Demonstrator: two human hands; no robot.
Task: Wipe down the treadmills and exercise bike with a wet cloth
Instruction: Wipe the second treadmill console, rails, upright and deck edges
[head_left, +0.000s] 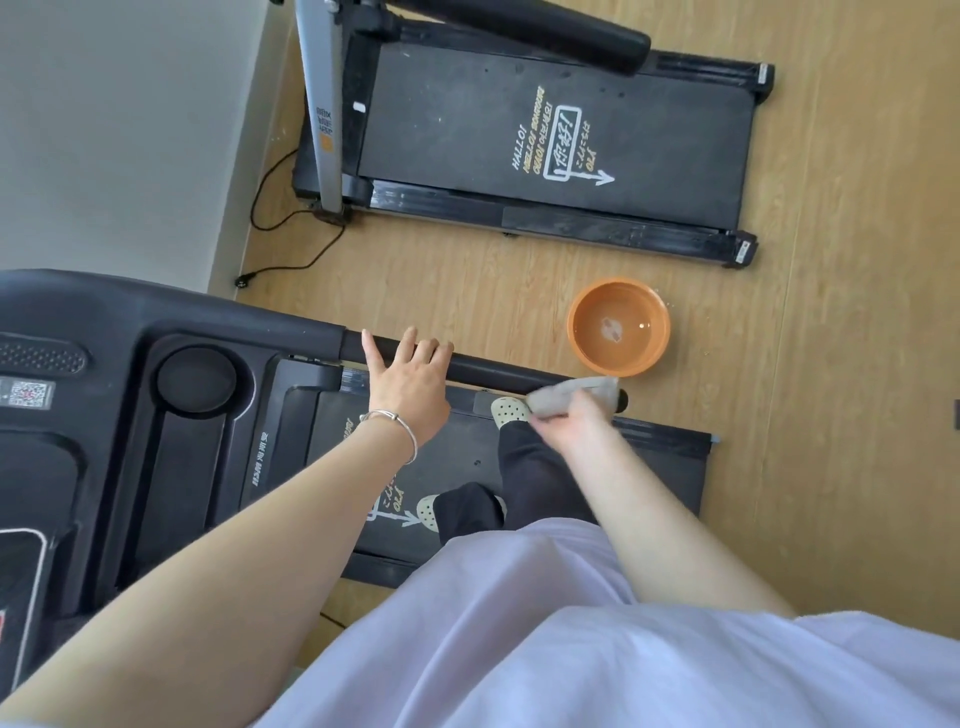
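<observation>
Grey crumpled cloth (574, 395) covers the far end of the near black treadmill's padded handrail (493, 371), with the right grip (571, 428) clamped on it. The left grip (410, 382) rests on the rail, fingers apart. This looks like mid-wipe of the rail. The next move probably calls for a firm drag along it, or a rinse in the orange round water basin (582, 312) on the pale wooden floor (831, 364). A second black treadmill (545, 130) stands beyond, near the white wall (130, 130).

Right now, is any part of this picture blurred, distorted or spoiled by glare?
Head view: the right hand and its grey cloth are motion-blurred; the left hand on the handrail is sharp; the wide lens bends the far treadmill; a small glint lies in the orange basin.
</observation>
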